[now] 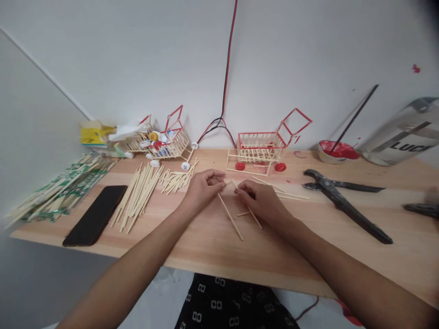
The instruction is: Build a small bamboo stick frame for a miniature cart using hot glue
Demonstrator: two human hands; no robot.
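Observation:
At the middle of the table, my left hand (pixel 206 188) is closed, thumb against fingers, at the upper end of a thin wooden stick (pixel 230 217) that slants toward me. To its right my right hand (pixel 258 197) pinches a second wooden stick (pixel 255 219), whose upper tip pokes out past the fingers. The two sticks are apart at their lower ends; whether their tops touch is hard to see. A short stick piece (pixel 243 214) lies beside the right hand. Behind my hands stands a miniature stick-built shopping cart (pixel 257 148) with red trim and red wheels.
Left are loose sticks (pixel 135 196), short pieces (pixel 176 179), a black phone (pixel 96 214), packaged sticks (pixel 65 189) and a filled mini cart (pixel 171 141). Right are more sticks (pixel 288 194), black cutters (pixel 343 201), a bowl of red paint (pixel 338 153) and a clear container (pixel 401 137).

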